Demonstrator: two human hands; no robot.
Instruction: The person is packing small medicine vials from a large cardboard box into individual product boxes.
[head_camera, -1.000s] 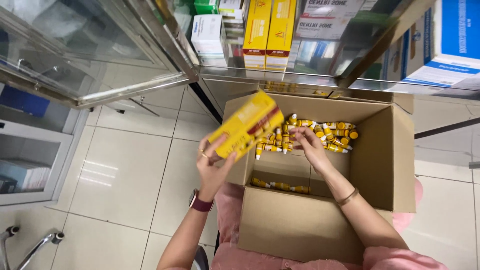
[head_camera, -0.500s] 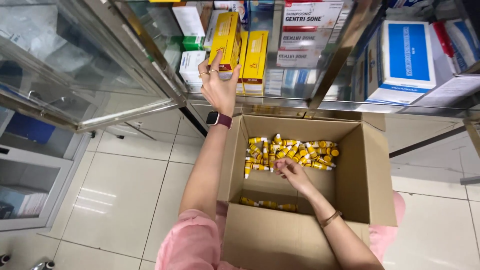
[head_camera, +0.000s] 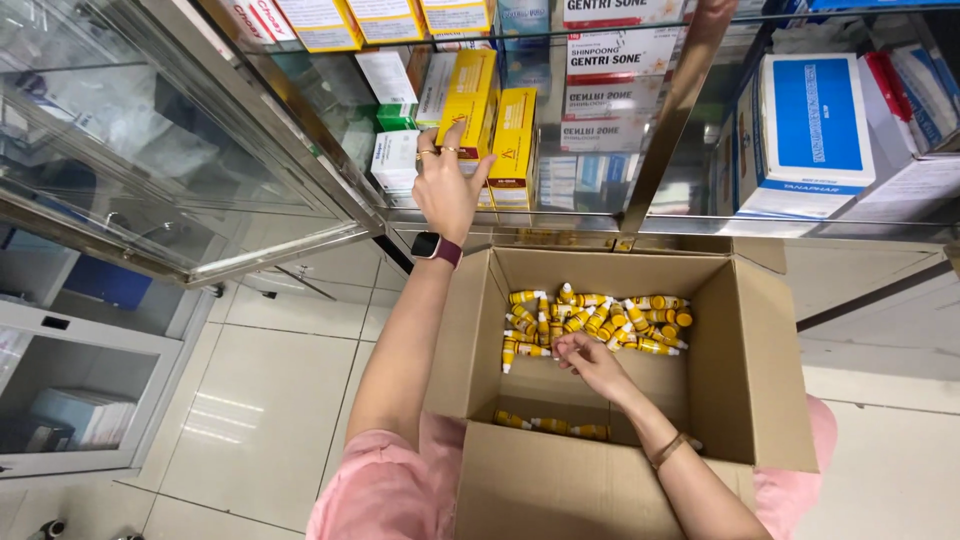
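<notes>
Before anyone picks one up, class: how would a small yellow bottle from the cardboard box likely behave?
The small bottles look light and rigid. Their round bodies lie sideways in the cardboard box, so one would probably roll if pushed by the right hand.

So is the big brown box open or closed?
Open. The cardboard box has its flaps folded out, so you see the small yellow bottles lying inside, and the right hand reaches in among them.
</notes>
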